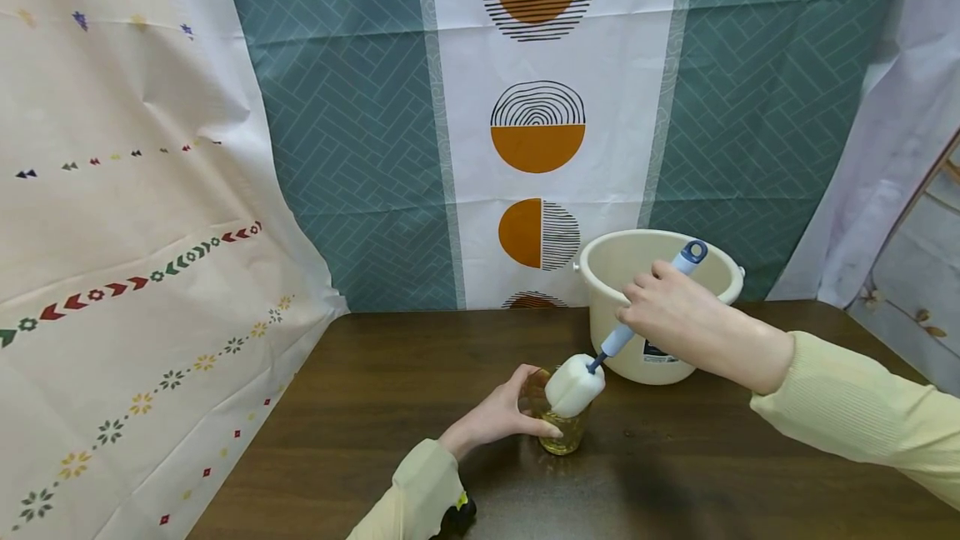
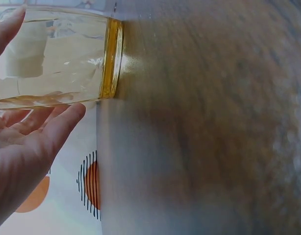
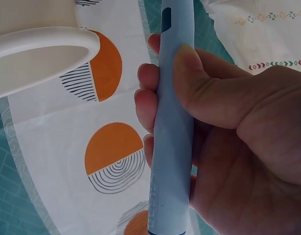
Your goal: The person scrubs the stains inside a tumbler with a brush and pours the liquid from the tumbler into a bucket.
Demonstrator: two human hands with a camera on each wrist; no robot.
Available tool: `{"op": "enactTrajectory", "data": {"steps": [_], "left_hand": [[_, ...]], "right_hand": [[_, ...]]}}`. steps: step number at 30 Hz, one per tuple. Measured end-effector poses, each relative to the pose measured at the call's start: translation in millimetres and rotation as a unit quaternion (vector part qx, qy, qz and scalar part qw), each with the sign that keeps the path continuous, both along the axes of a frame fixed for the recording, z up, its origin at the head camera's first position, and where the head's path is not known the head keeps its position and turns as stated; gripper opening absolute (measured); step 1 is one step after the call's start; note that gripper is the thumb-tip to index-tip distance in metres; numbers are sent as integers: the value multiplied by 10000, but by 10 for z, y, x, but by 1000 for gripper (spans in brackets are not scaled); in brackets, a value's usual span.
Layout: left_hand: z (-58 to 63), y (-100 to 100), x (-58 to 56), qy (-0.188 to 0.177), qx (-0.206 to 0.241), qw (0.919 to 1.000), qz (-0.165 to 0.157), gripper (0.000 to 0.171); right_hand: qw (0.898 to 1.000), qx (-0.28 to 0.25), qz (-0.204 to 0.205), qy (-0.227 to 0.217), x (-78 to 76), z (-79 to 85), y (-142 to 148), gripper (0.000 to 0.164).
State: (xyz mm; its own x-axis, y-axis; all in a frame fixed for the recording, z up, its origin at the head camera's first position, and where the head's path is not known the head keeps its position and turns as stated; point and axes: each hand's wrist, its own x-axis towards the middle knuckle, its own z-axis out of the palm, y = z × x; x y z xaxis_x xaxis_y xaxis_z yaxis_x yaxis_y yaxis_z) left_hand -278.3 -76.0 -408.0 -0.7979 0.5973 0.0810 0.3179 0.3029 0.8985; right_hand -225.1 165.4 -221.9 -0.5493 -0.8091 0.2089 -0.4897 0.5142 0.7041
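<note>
Left hand [image 1: 504, 408] fingers curl round amber glass tumbler [image 1: 564, 441] on desk [image 1: 375, 423], near-left of bucket [image 1: 606, 315], likely steadying it; right hand [image 1: 671, 312] fingers grasp blue brush handle [image 3: 174, 127], apparently angled so sponge head [image 1: 573, 388] reaches tumbler's mouth

Pale yellow sleeves [image 1: 847, 407] — finely ribbed knit.

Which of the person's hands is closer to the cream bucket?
Right. In the head view, the right hand gripping the brush handle overlaps the cream bucket. The left hand holds the glass, in front of the bucket and to its left.
</note>
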Motion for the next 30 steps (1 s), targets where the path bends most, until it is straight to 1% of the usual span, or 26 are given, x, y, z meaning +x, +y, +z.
{"op": "enactTrajectory", "data": {"steps": [6, 13, 18, 24, 30], "left_hand": [[-6, -3, -9, 45, 37, 10000, -68, 65], [-17, -3, -17, 44, 99, 9999, -133, 64], [-16, -4, -20, 75, 138, 9998, -148, 64], [-19, -2, -21, 120, 125, 9997, -160, 64], [-21, 4, -12, 110, 134, 9998, -102, 64]], "right_hand": [[9999, -9, 105, -29, 13, -8, 9, 26], [9999, 29, 7, -145, 35, 0, -11, 30], [9999, 23, 38, -161, 63, -11, -24, 30], [9999, 29, 92, -58, 90, -36, -48, 27], [9997, 2, 204, 114, 93, -57, -58, 25]]}}
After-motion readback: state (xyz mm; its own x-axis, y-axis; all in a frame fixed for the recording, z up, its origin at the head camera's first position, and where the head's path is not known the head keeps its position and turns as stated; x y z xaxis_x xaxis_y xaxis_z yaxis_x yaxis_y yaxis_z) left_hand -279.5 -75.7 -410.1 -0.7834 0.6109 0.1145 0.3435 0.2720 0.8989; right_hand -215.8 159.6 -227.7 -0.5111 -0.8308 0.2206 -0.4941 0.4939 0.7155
